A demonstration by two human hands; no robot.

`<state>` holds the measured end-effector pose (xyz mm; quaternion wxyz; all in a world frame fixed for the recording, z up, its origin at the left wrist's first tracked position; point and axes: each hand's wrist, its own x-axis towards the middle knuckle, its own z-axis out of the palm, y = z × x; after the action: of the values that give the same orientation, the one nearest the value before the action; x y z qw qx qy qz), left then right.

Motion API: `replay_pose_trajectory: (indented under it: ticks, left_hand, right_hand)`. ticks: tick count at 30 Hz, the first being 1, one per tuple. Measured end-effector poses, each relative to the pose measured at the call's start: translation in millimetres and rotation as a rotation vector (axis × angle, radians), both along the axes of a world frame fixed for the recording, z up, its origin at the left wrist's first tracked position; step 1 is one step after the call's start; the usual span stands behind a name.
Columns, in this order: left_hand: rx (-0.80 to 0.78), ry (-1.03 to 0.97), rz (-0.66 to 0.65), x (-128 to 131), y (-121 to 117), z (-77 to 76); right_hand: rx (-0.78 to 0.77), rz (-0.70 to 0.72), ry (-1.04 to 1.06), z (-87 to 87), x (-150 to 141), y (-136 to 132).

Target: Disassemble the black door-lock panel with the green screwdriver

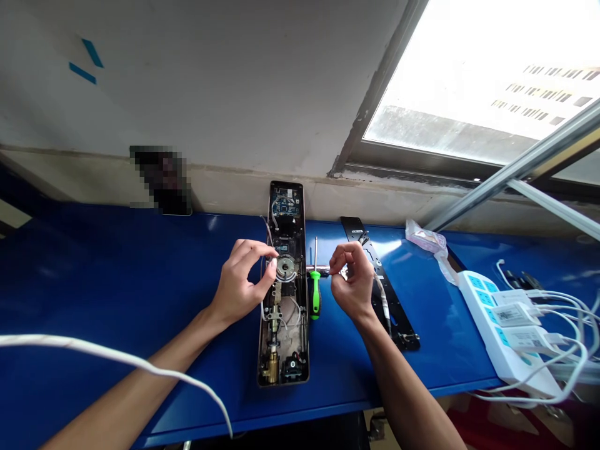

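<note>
A white cable lies across the left forearm, above the blue workbench. The left hand is curled, with thumb and forefinger pinched at the round hub of an opened electronic door lock; any grip on the fine wiring there cannot be confirmed. The lock lies flat at mid-bench, interior upward, apparently to keep its circuit board and wiring accessible. A green-handled screwdriver lies just right of it, seemingly within easy reach. The right hand is closed, fingertips pinched beside the screwdriver's shaft; what they hold is unclear. Next right lies a black metal plate, then a plastic bag. A white power strip with plug-in chargers sits toward the far end, apparently clear of the work area.
</note>
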<state>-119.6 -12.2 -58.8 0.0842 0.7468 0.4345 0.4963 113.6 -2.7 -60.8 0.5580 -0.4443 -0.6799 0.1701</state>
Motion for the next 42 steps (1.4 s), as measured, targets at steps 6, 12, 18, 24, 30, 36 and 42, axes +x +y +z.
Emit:
replay_pose_trajectory:
  ticks: [6, 12, 18, 24, 30, 36, 42]
  left_hand:
    - [0.009, 0.001, 0.001, 2.2, -0.1, 0.9]
    - [0.018, 0.001, -0.011, 2.5, -2.6, 0.7]
    - [0.041, -0.064, -0.063, 5.7, -0.8, 3.8]
    - [0.077, -0.165, -0.14, 18.5, 3.8, 19.3]
    - [-0.004, -0.165, -0.111, 14.6, 6.9, 12.2]
    - [0.01, -0.123, -0.091, 11.8, 10.3, 4.3]
    - [-0.066, -0.205, -0.018, 10.6, 6.0, -0.3]
  right_hand:
    - [-0.042, -0.002, 0.019, -1.6, -1.2, -0.5]
    - [-0.029, -0.01, 0.012, -6.4, -2.7, 2.6]
    - [-0.017, -0.008, -0.017, -12.2, -4.0, 6.5]
    - [0.003, 0.034, -0.08, -11.0, -7.0, 3.3]
    - [0.008, 0.052, -0.131, -10.4, -7.8, 2.1]
    - [-0.018, 0.048, -0.168, -11.6, -7.6, 4.4]
    - [-0.086, 0.059, -0.27, -8.1, -5.0, 4.9]
